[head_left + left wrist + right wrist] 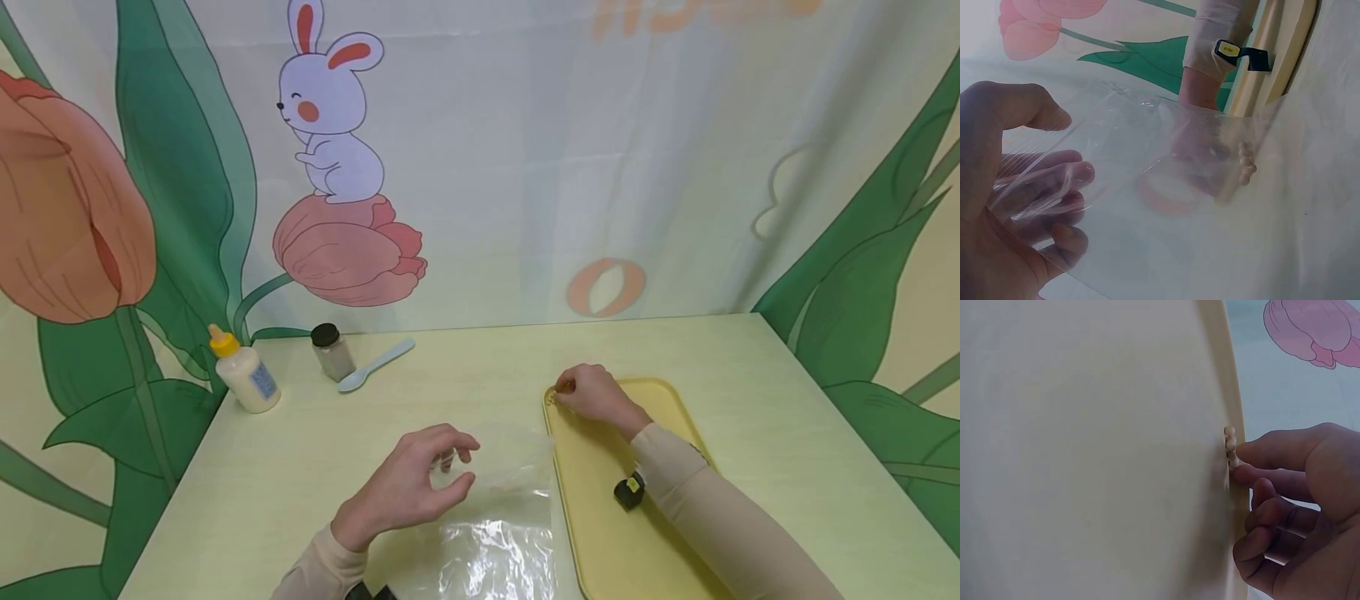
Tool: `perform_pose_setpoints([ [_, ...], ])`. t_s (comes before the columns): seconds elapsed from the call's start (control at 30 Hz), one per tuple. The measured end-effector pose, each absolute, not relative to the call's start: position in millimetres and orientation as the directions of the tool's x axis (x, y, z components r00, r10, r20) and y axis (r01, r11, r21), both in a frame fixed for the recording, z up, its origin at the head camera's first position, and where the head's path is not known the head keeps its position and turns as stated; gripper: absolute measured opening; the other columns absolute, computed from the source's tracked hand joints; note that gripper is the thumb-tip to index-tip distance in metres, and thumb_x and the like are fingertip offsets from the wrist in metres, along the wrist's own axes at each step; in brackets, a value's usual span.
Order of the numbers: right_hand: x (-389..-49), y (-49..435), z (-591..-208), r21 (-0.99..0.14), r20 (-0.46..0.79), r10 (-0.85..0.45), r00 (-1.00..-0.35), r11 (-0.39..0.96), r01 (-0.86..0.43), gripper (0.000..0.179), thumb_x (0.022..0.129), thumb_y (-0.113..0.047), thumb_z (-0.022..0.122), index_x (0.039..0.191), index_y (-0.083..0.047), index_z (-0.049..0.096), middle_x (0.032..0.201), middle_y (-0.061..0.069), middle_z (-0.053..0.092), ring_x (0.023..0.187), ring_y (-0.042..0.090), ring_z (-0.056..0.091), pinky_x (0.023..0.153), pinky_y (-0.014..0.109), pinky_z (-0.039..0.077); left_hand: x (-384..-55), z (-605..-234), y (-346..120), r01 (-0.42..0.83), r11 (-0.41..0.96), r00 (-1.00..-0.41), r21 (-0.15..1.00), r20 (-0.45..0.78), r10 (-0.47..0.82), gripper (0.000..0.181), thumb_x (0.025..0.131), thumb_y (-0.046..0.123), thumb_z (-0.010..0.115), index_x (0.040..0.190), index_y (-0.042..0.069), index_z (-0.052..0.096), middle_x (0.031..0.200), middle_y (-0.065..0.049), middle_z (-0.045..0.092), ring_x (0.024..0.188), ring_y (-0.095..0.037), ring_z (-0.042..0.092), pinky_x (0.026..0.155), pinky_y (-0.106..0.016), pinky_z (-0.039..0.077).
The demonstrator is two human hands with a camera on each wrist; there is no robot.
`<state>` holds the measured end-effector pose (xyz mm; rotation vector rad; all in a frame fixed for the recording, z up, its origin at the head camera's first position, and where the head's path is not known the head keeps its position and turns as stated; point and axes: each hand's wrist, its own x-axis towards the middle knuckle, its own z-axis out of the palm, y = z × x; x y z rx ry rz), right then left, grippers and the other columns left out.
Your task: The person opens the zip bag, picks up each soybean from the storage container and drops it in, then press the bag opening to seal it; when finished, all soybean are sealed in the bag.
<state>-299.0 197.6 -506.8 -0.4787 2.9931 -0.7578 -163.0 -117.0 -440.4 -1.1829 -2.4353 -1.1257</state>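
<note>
At centre bottom of the frame, your left hand (408, 487) pinches a clear plastic bag (491, 517) open on the desk (465, 367); your right hand (592, 396) pinches small beige beads (1230, 447) against the yellow tray (637, 550) rim.

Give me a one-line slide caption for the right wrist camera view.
Right hand fingertips touch a small beige beaded piece at the rim of the yellow tray.
</note>
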Motion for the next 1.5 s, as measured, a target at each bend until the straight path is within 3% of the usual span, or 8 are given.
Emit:
perform_pose_setpoints([
  [0.33,-303.6,193.3,-499.9,-0.451,0.033,-0.329,-0.944,0.838,-0.307,0.013,0.083,-0.019,0.075,0.091,-0.009,0.077,0.090,0.003,0.074,0.078,0.016,0.062,0.074,0.034,0.051,-163.9,-441.5,-118.5,0.744,0.381,-0.655,0.549,0.484,0.581,0.027,0.081,0.012,0.072,0.107,0.009,0.067,0.085,0.002,0.065,0.066,-0.013,0.055,0.060,-0.028,0.050],
  [0.8,-301.9,184.6,-504.3,-0.420,0.033,-0.349,-0.937,0.846,-0.330,0.008,0.083,-0.018,0.073,0.086,-0.011,0.077,0.086,0.002,0.073,0.075,0.016,0.061,0.071,0.035,0.051,-164.7,-446.4,-123.0,0.741,0.393,-0.660,0.544,0.484,0.575,0.026,0.080,0.012,0.073,0.106,0.011,0.067,0.086,0.007,0.063,0.067,-0.008,0.054,0.061,-0.021,0.048],
  [1.5,-294.7,191.5,-505.2,-0.416,0.088,-0.347,-0.934,0.839,-0.351,0.007,0.083,-0.015,0.072,0.080,-0.009,0.074,0.082,0.003,0.072,0.071,0.016,0.061,0.069,0.035,0.052,-165.5,-444.5,-118.6,0.769,0.372,-0.628,0.520,0.508,0.589,0.027,0.079,0.011,0.073,0.105,0.015,0.066,0.086,0.010,0.062,0.066,-0.008,0.054,0.061,-0.023,0.048],
])
